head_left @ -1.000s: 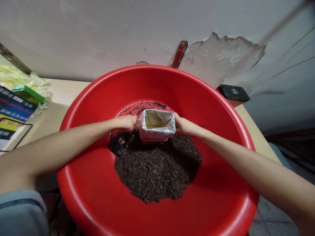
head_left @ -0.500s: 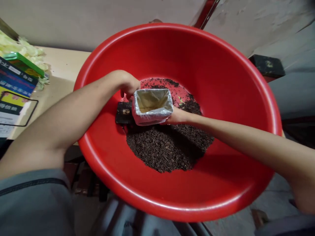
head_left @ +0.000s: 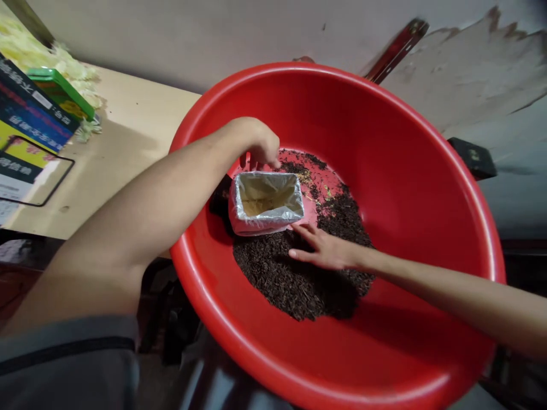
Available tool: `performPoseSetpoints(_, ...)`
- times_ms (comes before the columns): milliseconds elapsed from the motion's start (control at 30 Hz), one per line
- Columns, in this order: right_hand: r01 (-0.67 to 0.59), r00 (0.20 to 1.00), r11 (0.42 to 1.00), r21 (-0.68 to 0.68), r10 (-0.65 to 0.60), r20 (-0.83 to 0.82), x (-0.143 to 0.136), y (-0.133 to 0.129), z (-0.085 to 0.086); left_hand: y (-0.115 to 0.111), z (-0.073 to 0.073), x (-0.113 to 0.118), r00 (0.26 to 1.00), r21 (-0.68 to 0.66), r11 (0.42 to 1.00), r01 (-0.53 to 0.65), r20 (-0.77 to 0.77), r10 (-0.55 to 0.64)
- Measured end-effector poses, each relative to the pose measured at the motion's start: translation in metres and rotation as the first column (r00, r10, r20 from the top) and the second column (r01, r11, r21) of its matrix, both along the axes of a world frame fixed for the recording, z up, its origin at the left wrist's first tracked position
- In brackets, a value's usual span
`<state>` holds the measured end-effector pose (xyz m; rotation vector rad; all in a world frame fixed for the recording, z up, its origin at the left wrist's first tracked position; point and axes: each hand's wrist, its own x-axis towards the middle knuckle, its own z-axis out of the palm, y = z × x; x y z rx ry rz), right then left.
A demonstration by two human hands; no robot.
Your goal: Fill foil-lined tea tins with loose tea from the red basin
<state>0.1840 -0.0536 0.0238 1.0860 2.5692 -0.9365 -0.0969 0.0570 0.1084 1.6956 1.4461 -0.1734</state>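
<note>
A large red basin (head_left: 427,199) holds a heap of dark, dry loose material (head_left: 290,285). Above the heap, at the basin's left, is a small box (head_left: 265,228) lined with a clear plastic bag, its open top showing a tan inside. My right hand (head_left: 320,247), fingers spread and holding nothing, is just right of the box, over the heap. Behind the box, my left hand (head_left: 265,149) bends downward; its fingers are partly hidden, and what they grip, if anything, cannot be made out. A black box (head_left: 220,199) sits left of the lined box, partly covered by my left forearm.
A pale wooden table (head_left: 132,114) stands at the left, with a printed carton (head_left: 34,125), a green box (head_left: 62,94) and yellowish leafy bits (head_left: 25,42). Beyond the basin's right rim is another black box (head_left: 472,158). A wall rises behind.
My right hand has let go of the lined box and spread its fingers to its right. The view has shifted, so the basin appears further right and lower.
</note>
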Motion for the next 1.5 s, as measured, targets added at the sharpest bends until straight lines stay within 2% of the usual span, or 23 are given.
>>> performPoseSetpoints(100,-0.119,0.986,0.988,0.102,0.105,0.130,-0.003,-0.034,-0.009,-0.005,0.007,0.008,0.995,-0.060,0.998,0.018,0.101,-0.012)
performPoseSetpoints(200,-0.187,0.981,0.957,0.221,0.172,0.088,-0.017,-0.049,-0.017,-0.007,0.009,0.014,0.992,-0.133,0.989,0.061,0.115,-0.045)
performPoseSetpoints(267,-0.250,0.967,0.933,0.260,0.252,0.029,-0.024,-0.048,-0.020,-0.007,0.008,0.015,0.993,-0.189,0.980,0.063,0.112,-0.043)
performPoseSetpoints(367,-0.370,0.917,0.898,0.240,0.394,-0.060,-0.027,-0.037,-0.023,-0.009,0.008,0.014,0.991,-0.213,0.977,0.007,0.134,0.023)
performPoseSetpoints(500,-0.452,0.869,0.870,0.199,0.479,-0.122,-0.022,-0.024,-0.015,-0.015,0.017,0.010,0.986,-0.240,0.969,-0.050,0.145,0.087)
performPoseSetpoints(567,-0.497,0.840,0.846,0.193,0.525,-0.138,-0.018,-0.020,-0.001,-0.017,0.021,0.007,0.986,-0.260,0.964,-0.052,0.143,0.091)
performPoseSetpoints(633,-0.511,0.825,0.838,0.193,0.541,-0.164,-0.014,-0.018,0.020,-0.019,0.023,0.006,0.985,-0.266,0.963,-0.043,0.152,0.086)
performPoseSetpoints(767,-0.402,0.855,0.892,0.207,0.447,-0.263,-0.019,-0.014,0.079,-0.020,0.023,0.006,0.990,-0.264,0.964,-0.009,0.136,0.047)
performPoseSetpoints(867,-0.268,0.873,0.903,0.335,0.375,-0.312,-0.040,-0.005,0.116,-0.017,0.021,0.006,0.994,-0.186,0.982,0.010,0.108,0.011)
performPoseSetpoints(933,-0.226,0.852,0.851,0.474,0.409,-0.327,-0.060,0.004,0.126,-0.015,0.020,0.002,0.998,-0.124,0.991,0.047,0.055,-0.040)
performPoseSetpoints(1033,-0.250,0.776,0.721,0.646,0.548,-0.312,-0.090,0.019,0.118,-0.009,0.018,-0.009,0.995,-0.083,0.992,0.090,-0.027,-0.093)
performPoseSetpoints(1133,-0.321,0.711,0.638,0.700,0.651,-0.267,-0.111,0.029,0.095,-0.003,0.015,-0.020,0.995,-0.078,0.996,0.031,-0.092,-0.038)
performPoseSetpoints(1233,-0.378,0.701,0.645,0.664,0.668,-0.249,-0.119,0.033,0.080,0.002,0.012,-0.027,0.991,-0.071,0.997,-0.002,-0.132,-0.007)
performPoseSetpoints(1300,-0.389,0.703,0.662,0.641,0.663,-0.258,-0.120,0.033,0.079,0.003,0.011,-0.028,0.991,-0.061,0.998,0.023,-0.130,-0.031)
performPoseSetpoints(1400,-0.391,0.689,0.654,0.648,0.675,-0.265,-0.115,0.031,0.091,0.001,0.012,-0.027,0.992,-0.056,0.997,0.057,-0.111,-0.063)
performPoseSetpoints(1500,-0.356,0.692,0.641,0.680,0.670,-0.269,-0.096,0.028,0.103,-0.002,0.013,-0.027,0.994,-0.073,0.996,0.043,-0.100,-0.050)
